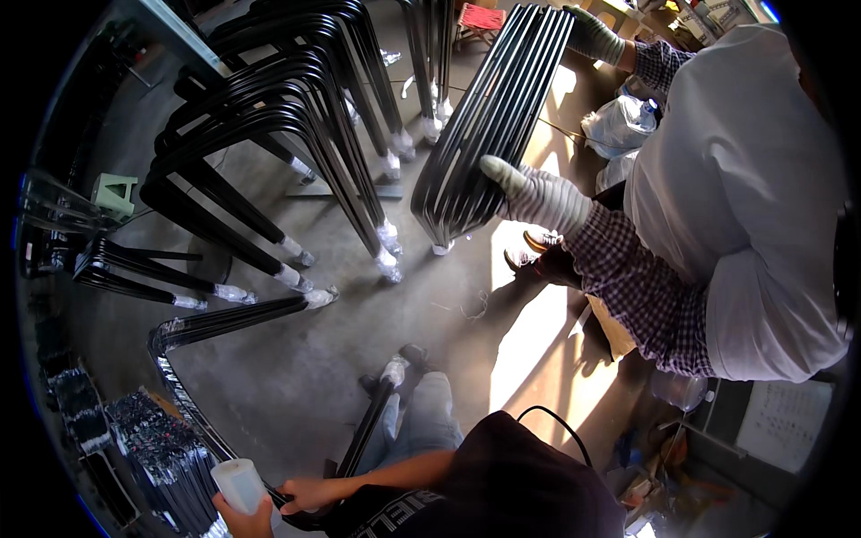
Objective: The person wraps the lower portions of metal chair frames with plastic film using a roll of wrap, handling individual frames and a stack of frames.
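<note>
At the lower left my left hand (246, 520) is wrapped round a white roll of plastic film (239, 484). Just beside it, my right hand (307, 495) closes on a bundle of bent black tube frames (235, 325), its fingers partly hidden. Film covers the bundle's corner and ends. One leg of it reaches away to the left, and another black leg (366, 429) runs down beside my knees to a wrapped foot. Across from me, a co-worker's striped gloved hands (547, 199) hold another stack of black tube frames (493, 117) at a tilt.
Several black frames (269, 117) with film-wrapped feet stand on the grey floor (413, 314) ahead. A wrapped pile (166, 448) lies at the lower left. The co-worker (735, 206) stands at the right, near plastic bags (619, 121). A green stool (114, 195) is at the far left.
</note>
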`<control>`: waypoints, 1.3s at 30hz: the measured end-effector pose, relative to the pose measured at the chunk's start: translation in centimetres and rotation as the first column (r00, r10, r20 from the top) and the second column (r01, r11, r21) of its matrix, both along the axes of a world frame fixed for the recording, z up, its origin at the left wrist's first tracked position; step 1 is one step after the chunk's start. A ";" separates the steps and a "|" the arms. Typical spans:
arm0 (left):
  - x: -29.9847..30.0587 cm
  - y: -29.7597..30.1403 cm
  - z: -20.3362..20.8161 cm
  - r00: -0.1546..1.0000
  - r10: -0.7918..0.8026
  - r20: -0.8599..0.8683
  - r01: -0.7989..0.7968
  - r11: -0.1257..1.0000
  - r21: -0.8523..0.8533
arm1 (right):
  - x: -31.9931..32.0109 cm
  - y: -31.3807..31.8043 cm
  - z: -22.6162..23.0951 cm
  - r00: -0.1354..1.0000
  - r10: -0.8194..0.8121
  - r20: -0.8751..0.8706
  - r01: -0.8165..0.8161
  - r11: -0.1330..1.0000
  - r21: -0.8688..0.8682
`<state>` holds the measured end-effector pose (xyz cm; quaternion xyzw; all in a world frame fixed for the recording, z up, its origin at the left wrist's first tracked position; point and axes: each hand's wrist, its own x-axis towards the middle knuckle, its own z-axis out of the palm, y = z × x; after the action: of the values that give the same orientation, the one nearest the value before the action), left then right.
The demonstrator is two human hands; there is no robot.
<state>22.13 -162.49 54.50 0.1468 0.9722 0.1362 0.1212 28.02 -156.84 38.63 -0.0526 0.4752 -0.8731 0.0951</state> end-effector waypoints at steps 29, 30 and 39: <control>0.3 3.7 2.4 0.992 0.051 0.119 -0.009 0.944 -0.329 | -1.0 2.4 0.7 0.992 0.091 0.082 -0.089 0.996 -0.026; 0.0 3.2 2.0 0.992 0.048 0.119 -0.010 0.954 -0.300 | -1.1 2.4 0.7 0.993 0.078 0.086 -0.076 0.997 -0.020; -0.3 2.3 1.4 0.989 0.101 0.109 -0.071 0.965 -0.251 | -1.2 2.4 1.0 0.993 0.069 0.098 -0.070 0.998 0.003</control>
<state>21.82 -160.22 55.89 0.0796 0.9779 0.0282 0.1911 26.86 -154.46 39.63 -0.0260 0.4707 -0.8693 0.1488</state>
